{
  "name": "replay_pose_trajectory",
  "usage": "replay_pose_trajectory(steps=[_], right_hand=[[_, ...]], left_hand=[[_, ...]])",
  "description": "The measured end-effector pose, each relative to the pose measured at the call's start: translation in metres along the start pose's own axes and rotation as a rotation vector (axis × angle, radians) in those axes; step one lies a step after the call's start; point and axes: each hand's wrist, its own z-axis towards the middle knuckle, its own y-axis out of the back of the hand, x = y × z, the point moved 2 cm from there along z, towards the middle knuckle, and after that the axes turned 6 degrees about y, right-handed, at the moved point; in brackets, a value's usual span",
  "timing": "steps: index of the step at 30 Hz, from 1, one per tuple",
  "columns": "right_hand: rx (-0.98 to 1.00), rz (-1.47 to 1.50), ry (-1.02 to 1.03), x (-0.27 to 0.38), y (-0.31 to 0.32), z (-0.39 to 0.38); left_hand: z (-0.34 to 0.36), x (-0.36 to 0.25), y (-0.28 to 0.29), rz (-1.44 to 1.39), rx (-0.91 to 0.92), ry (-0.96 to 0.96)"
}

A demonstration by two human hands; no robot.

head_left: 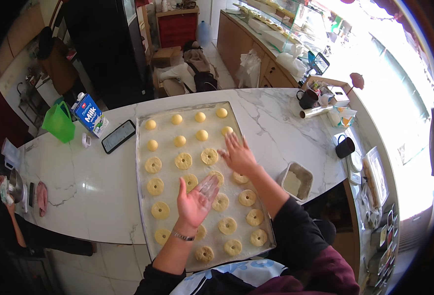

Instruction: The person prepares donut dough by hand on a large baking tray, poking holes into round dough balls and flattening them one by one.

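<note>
A large baking tray (pixel 144 153) lies in front of me on the marble-patterned counter. Smooth dough balls (pixel 202 135) sit in its far rows, and flattened dough rings (pixel 183 161) with small centre holes fill the nearer rows. My right hand (pixel 239 156) is over the tray's right side, palm down with fingers stretched, their tips by a dough ball (pixel 227 131); whether they touch it I cannot tell. My left hand (pixel 196 201) hovers above the middle rings, palm up, whitish powder on its fingers, holding nothing. It hides part of some rings.
A metal pan (pixel 307 183) with white powder stands right of the tray. Leftward are a phone (pixel 118 136), a milk carton (pixel 90 117) and a green jug (pixel 59 124). Dark mugs (pixel 345 146) stand at right. Another person's hand (pixel 8 196) is by a bowl, far left; someone crouches (pixel 197 69) behind the counter.
</note>
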Motion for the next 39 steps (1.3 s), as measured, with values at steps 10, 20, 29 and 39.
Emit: replay_pose_trajectory(steps=[10, 20, 29, 39], right_hand=[[0.137, -0.102, -0.036, -0.034, -0.034, 0.059], [0.073, -0.01, -0.094, -0.047, -0.027, 0.06], [-0.26, -0.026, -0.106, -0.061, -0.016, 0.058], [-0.054, -0.136, -0.16, -0.046, -0.013, 0.061]], left_hand=[[-0.074, -0.016, 0.033, -0.027, -0.21, -0.204], [-0.079, -0.022, 0.031, 0.007, -0.252, -0.221], [-0.082, -0.026, 0.037, -0.052, -0.249, -0.201], [-0.083, -0.026, 0.036, -0.057, -0.266, -0.203]])
